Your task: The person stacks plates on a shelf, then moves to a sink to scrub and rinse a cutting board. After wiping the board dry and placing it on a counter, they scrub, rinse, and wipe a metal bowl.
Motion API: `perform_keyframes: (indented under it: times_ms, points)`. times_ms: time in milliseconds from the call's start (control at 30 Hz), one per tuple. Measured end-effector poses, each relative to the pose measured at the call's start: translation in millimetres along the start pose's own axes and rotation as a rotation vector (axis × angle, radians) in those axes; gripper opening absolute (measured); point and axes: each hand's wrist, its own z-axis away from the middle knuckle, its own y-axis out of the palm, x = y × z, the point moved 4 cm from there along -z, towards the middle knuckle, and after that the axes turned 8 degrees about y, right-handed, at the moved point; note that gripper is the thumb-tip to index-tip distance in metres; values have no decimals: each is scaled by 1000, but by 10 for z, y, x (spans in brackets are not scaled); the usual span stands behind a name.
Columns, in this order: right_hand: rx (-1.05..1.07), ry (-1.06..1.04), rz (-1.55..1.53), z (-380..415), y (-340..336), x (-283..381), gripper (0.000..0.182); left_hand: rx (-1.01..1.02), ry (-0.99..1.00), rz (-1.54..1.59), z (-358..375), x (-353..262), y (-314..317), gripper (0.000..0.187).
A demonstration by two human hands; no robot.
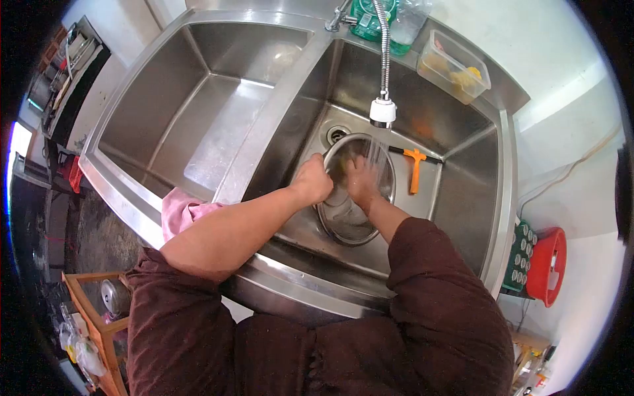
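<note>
A round metal bowl is tilted in the right basin of the steel sink. My left hand grips its rim on the left side, fingers wrapped over the edge. Inside the bowl, my right hand lies against the inner surface with its fingers apart. Water streams from the white-tipped faucet onto the bowl, right beside my right hand. A T-shaped orange piece with a black bar lies on the basin floor to the right of the bowl. The drain shows just behind the bowl.
A left basin adjoins this one. A pink cloth hangs over the front edge near my left forearm. At the back stand green bottles and a clear plastic container with yellow items. A red basket is at the right.
</note>
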Motion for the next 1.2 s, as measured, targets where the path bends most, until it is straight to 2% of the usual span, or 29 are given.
perform_keyframes:
  times_ms: [33, 100, 167, 233, 300, 367, 433, 500, 533, 567, 600, 667, 733, 800, 833, 900, 933, 1000, 1033, 1100, 1133, 1200]
  points:
    - [92, 81, 168, 138, 14, -35, 27, -2, 27, -8, 7, -31, 2, 32]
    - [324, 174, 314, 445, -21, 64, 30, -21, 31, -2, 7, -22, 8, 29]
    - [480, 435, 193, 682, 70, 251, 30, -83, 39, 0, 0, 22, 40, 29]
    - [682, 246, 96, 700, 296, 466, 32, -85, 24, -4, -25, 90, 87, 30]
    - [539, 805, -670, 743, 1358, 158, 29, -92, 12, -11, -43, 80, 69, 31]
    - [718, 993, -1263, 282, 266, 746, 24, -42, -77, 39, -24, 57, 17, 30]
    - [552, 751, -1368, -142, 234, 496, 20, -28, -107, 151, 1, -69, -102, 29]
    - [-38, 423, -625, -382, -120, 263, 21, -7, -136, 267, 5, -70, -78, 30]
    - [-46, 420, -624, -342, -79, 82, 21, -44, -39, 168, -59, -26, -69, 30]
    - [-80, 273, -419, -250, 43, -103, 24, -85, 51, 69, -103, 7, -66, 31]
    - [-114, 125, -217, -149, 108, -190, 29, -93, 50, 67, -124, 42, -45, 31]
    - [-22, -14, -1, 255, 103, -116, 35, -143, 65, -19, -145, 76, -34, 32]
    - [21, 121, 94, 593, 339, 41, 37, -131, 17, 3, -118, 53, -64, 34]
    - [429, 507, -67, 812, 963, -35, 34, -43, -60, 45, -67, -45, -123, 34]
    - [426, 510, -69, 799, 869, 62, 34, -42, -57, 42, -133, 54, -72, 34]
    - [963, 1038, -967, 853, 486, 454, 31, 80, 408, -643, -308, 193, 93, 37]
    - [960, 1030, -965, 769, 246, 621, 31, 72, 407, -645, -314, 181, 57, 37]
    - [514, 832, -1178, 520, -287, 836, 31, -50, 19, -51, -286, 259, -24, 50]
    - [513, 841, -1176, 511, -439, 872, 31, -42, 21, -47, -236, 176, -65, 50]
    - [-42, 296, -873, 366, -942, 939, 39, -27, -349, 605, -130, 97, -114, 68]
    - [-46, 297, -869, 349, -1011, 968, 39, 16, -361, 628, -189, 177, -55, 81]
    - [-115, 98, -829, 327, -1120, 1110, 42, -42, -303, 556, -317, 323, 18, 83]
